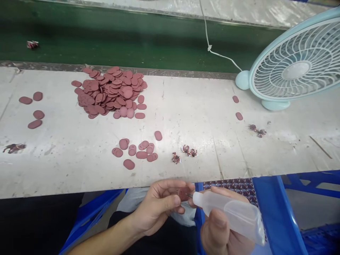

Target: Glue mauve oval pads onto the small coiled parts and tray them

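Between the thumb and fingers of my left hand (162, 203) is a small reddish-brown oval piece (183, 194) with tiny dark holes. My right hand (221, 226) grips a translucent squeeze bottle (233, 212), tilted so its white cap and thin needle tip (189, 195) point left at the oval piece. The tip meets or nearly meets the piece; exact contact is too small to tell. Just beyond my hands, on the table, lie a loose group of similar ovals (129, 164) and a few small dark, leggy parts (175, 158).
A large pile of reddish-brown ovals (106, 92) covers the white table's (180, 117) back left. A light-blue fan (296, 71) stands at the right, its white cord (205, 28) crossing a green conveyor belt (159, 44). Blue frames (281, 216) and a tray of dark parts (239, 184) sit below the table's edge.
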`<control>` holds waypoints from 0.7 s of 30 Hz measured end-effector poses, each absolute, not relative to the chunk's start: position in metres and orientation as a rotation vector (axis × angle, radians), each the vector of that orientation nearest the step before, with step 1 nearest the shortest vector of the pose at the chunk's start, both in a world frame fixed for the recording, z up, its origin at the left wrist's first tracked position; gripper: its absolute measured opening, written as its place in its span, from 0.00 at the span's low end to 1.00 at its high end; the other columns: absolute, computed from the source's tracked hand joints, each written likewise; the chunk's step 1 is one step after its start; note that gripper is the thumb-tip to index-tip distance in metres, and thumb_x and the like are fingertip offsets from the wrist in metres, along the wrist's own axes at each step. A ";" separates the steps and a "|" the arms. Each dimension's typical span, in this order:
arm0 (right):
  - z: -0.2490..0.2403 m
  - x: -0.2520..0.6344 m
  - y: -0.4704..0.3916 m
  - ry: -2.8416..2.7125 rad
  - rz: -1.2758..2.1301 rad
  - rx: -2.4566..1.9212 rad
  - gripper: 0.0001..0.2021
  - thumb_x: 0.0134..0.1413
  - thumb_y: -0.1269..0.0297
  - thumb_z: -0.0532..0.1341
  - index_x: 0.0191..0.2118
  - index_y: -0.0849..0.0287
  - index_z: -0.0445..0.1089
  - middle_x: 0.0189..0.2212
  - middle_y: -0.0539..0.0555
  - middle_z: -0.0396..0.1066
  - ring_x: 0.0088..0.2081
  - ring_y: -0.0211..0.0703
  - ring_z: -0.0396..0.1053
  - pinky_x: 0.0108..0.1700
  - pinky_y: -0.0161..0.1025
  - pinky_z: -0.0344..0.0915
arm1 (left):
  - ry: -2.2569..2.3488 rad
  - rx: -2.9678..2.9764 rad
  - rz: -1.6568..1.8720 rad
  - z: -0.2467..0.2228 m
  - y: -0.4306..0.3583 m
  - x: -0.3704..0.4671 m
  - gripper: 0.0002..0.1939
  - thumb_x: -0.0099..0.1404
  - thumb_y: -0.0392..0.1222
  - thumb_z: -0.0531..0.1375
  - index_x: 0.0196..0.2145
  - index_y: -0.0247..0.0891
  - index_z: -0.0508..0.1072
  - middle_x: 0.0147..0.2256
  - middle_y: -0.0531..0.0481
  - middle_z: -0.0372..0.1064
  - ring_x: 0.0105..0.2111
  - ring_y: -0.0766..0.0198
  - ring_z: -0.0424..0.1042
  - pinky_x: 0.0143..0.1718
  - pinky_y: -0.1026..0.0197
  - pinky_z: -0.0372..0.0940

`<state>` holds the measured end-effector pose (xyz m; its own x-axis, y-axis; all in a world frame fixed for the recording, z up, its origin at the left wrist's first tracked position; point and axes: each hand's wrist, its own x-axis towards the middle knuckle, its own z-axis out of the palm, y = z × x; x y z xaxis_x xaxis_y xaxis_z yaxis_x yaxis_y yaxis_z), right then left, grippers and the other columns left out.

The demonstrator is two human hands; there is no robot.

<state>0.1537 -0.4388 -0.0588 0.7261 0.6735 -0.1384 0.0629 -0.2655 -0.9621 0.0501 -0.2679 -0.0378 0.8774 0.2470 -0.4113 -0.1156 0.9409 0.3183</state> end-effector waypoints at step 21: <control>0.005 0.144 -0.356 -0.397 0.169 -1.527 0.14 0.59 0.49 0.65 0.44 0.50 0.72 0.29 0.52 0.70 0.26 0.51 0.73 0.26 0.48 0.71 | 0.436 0.289 0.180 -0.033 -0.266 0.050 0.12 0.62 0.35 0.69 0.45 0.41 0.81 0.48 0.45 0.80 0.41 0.62 0.80 0.33 0.72 0.73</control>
<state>0.1439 -0.3556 0.0051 0.9249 0.3509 0.1462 0.1382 0.0479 -0.9892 0.0497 -0.2658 -0.0334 0.8914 0.2329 -0.3888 -0.1098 0.9433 0.3133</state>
